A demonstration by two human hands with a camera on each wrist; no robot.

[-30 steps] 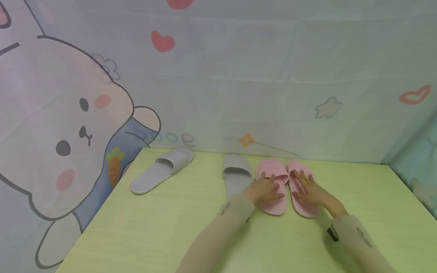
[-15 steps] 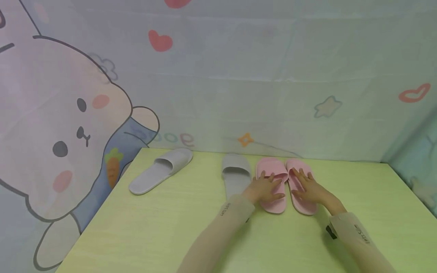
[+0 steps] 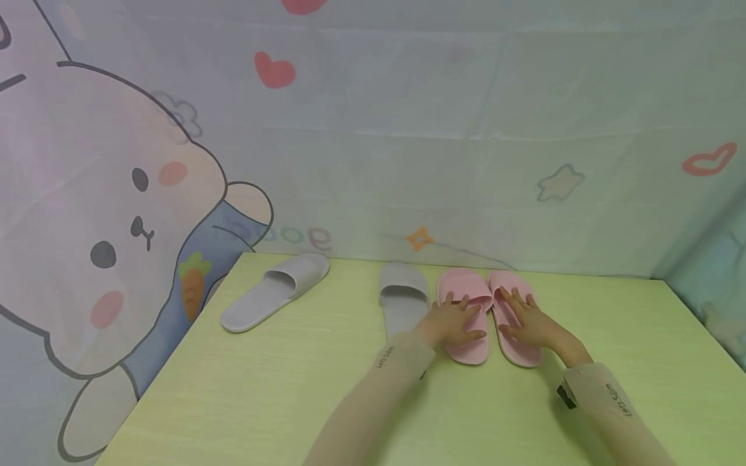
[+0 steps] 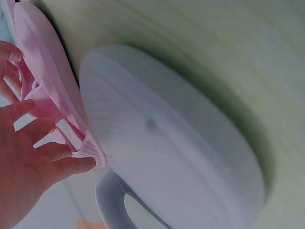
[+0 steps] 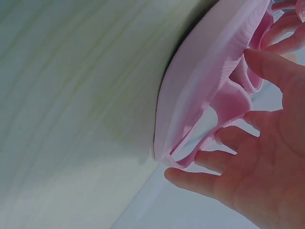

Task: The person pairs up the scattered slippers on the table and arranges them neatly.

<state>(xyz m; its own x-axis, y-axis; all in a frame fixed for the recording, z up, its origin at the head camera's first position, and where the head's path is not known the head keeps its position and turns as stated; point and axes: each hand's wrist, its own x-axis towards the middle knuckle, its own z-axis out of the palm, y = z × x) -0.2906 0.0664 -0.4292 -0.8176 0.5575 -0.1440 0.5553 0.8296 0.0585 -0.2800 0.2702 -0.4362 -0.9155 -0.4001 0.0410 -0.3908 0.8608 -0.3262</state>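
Two pink slippers lie side by side near the table's back edge, their straps touching. My left hand (image 3: 453,323) spreads its fingers over the left pink slipper (image 3: 463,282), fingertips at the strap. Over the right pink slipper (image 3: 524,357) lies my right hand (image 3: 531,325), fingers spread, tips reaching the strap opening. In the right wrist view, the thumb (image 5: 269,64) is at the insole's edge and the other fingers line up along the strap. A grey slipper (image 3: 403,277) stands just left of the pink pair; my left wrist and sleeve hide part of its heel end.
A second grey slipper (image 3: 253,312) lies slanted at the table's back left, toe toward the back. The pale green table (image 3: 262,401) ends at a cloth backdrop (image 3: 373,162) printed with a cartoon rabbit, hearts and stars.
The pink slippers have shifted very slightly toward the back, with both hands staying over them. The head view has moved a little; the grey slippers stay where they were.
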